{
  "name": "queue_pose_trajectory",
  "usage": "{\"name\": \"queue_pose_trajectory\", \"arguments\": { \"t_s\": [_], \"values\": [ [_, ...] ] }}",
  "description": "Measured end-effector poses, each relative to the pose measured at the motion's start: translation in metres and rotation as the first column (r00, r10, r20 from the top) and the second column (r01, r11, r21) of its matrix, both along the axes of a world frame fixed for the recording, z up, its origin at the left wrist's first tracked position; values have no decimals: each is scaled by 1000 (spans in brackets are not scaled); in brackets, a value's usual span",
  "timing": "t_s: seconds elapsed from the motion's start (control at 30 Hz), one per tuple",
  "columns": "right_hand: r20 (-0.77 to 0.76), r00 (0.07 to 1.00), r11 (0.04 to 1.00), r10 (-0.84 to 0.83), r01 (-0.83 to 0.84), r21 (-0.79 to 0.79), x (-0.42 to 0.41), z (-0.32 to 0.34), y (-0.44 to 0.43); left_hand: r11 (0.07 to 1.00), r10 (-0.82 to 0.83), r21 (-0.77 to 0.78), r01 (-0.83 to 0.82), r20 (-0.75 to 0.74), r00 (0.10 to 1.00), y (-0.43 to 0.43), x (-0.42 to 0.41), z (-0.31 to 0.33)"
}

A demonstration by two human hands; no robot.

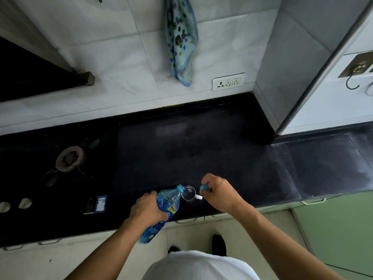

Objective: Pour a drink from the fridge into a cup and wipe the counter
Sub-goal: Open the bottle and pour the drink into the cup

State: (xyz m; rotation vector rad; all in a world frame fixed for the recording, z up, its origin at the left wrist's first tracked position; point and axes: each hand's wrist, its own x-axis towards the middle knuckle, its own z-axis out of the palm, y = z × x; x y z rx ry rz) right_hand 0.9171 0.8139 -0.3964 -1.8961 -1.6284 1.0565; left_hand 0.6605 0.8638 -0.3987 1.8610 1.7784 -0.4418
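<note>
**Bottle held tight and tipped over the cup**

The left hand [148, 207] has its fingers curled round the middle of the blue bottle [169, 199] and grips it firmly. The bottle is tilted, with its bottom sticking out past the front edge of the black counter [201, 150] and its open mouth right at the rim of the little clear cup [188, 193]. I cannot tell if any drink is running out, or how much is in the cup.

The right hand [220, 193] is just beside the cup, on its handle side. Its fingers are bent, and they pinch the blue cap [204, 187] — the cap is off the bottle. I cannot tell whether the hand touches the cup's white handle tip.

The cup stands on the counter, near the front edge, between the two hands.

On the tiled wall behind, a blue spotted cloth [180, 41] hangs down, well away from the hands. A white socket [228, 81] sits low on the wall to its right. A stove burner [69, 158] is set in the counter on the left — two round knobs [25, 203] are in front of it.
</note>
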Motion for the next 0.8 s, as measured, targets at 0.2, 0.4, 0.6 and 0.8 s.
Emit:
{"name": "queue_pose_trajectory", "arguments": {
  "t_s": [0.2, 0.4, 0.6, 0.8],
  "values": [
    [14, 998, 998, 55, -54, -23, -9, 0, 11, 1000, -10, -22, 9, -13, 1000, 2, -2, 3],
    [19, 998, 998, 62, -62, -23, -16, 2, 19, 998, -63, -21, 62, -75, 995, 2, -3, 1],
    [9, 998, 997, 55, -55, -46, -17, 1, 17, 993, -119, -14, 118, -129, 984, 1, -2, 2],
    [-1, 999, 997, 49, -49, -64, -20, 2, 17, 996, -77, -42, 74, -92, 993, 4, -5, 0]
  ]
}}
